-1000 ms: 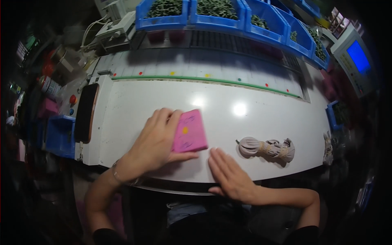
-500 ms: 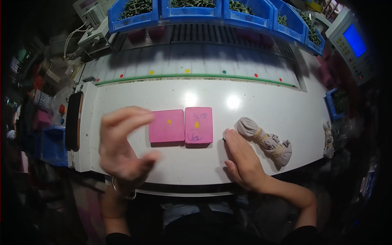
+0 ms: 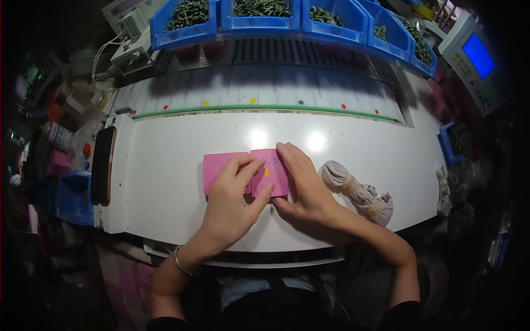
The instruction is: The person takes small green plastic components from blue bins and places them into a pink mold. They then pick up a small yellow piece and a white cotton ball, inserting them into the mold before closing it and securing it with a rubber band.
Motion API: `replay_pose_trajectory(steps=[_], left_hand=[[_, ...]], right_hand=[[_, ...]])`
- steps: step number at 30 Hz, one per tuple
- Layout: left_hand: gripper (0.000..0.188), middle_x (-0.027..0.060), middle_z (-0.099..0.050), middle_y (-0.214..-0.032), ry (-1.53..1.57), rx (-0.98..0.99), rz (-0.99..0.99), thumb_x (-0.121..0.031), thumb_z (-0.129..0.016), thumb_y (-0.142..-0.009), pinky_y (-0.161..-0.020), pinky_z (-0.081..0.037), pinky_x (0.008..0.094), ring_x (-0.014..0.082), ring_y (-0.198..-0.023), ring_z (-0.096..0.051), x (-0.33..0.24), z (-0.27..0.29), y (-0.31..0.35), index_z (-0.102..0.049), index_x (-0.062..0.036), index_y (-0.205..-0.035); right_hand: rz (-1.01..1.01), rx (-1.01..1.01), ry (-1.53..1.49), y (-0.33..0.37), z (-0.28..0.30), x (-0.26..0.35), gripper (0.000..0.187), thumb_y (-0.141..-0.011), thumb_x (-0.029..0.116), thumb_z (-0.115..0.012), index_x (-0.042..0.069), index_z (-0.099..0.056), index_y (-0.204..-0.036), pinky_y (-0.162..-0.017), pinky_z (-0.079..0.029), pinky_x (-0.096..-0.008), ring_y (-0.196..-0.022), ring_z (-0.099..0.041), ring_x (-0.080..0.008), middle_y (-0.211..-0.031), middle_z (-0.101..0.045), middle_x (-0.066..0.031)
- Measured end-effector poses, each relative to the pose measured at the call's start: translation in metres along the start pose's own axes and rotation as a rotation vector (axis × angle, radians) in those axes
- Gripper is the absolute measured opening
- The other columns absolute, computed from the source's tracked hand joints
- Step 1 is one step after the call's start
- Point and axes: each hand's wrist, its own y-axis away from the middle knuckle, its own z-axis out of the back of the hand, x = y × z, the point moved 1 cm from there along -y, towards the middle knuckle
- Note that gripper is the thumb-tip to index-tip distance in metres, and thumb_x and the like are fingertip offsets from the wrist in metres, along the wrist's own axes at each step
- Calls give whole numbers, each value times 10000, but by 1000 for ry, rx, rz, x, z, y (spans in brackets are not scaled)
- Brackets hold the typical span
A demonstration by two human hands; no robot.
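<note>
Two pink blocks lie side by side on the white table. On the right pink block are a small yellow spot and some handwriting. My right hand grips that block, fingers along its right side and far corner, thumb at the near edge. Above the seam between the blocks is my left hand; its fingers and thumb are bent but apart, close to the yellow spot. It covers much of the left pink block. I see nothing held in my left hand.
A grey cloth bundle tied with bands lies right of my right hand. Blue bins of small green pieces line the back, behind a pale grooved strip. A phone rests at left; a control panel stands at right.
My left hand has moved right and lowered over the blocks. My right hand, flat on the table before, has moved left and taken hold of the right pink block.
</note>
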Motion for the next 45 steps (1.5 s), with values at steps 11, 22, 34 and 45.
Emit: replay_pose_trajectory(steps=[11, 22, 34, 45], left_hand=[[720, 179, -516, -1046, 858, 562, 530, -490, -426, -932, -820, -481, 317, 211, -953, -570, -31, -10, 5, -235, 62, -1353], [692, 165, -480, -1132, 1417, 147, 758, -572, -256, -939, -897, -483, 368, 253, -1007, -578, -30, -39, 12, -334, 23, -1283], [788, 186, -588, -990, 1106, 313, 413, -640, -169, -908, -648, -526, 347, 227, -710, -634, -21, -32, 8, -311, 12, -1327], [1025, 170, -593, -931, 1327, 629, 177, -610, -491, -839, -608, -503, 248, 150, -673, -597, -35, -33, 15, 143, -67, -1434]], right_hand=[[210, -239, 46, 12, 34, 55, 775, -620, 39, -717, -52, -370, -1307, -875, -460, -398, -1084, -474, -410, -1241, -382, -267], [289, -635, 353, 29, 30, 74, 475, -652, 168, -809, -29, -617, -1040, -577, -430, -262, -767, -552, -199, -922, -522, -96], [-6, -428, -76, 16, 59, 48, 256, -789, 15, -600, -30, -579, -1040, -475, -430, -265, -547, -529, -183, -901, -589, -132], [-585, 164, -1062, 13, 53, 29, 415, -989, 230, -312, -32, -559, -783, -709, -423, -239, -763, -509, -105, -901, -568, -108]])
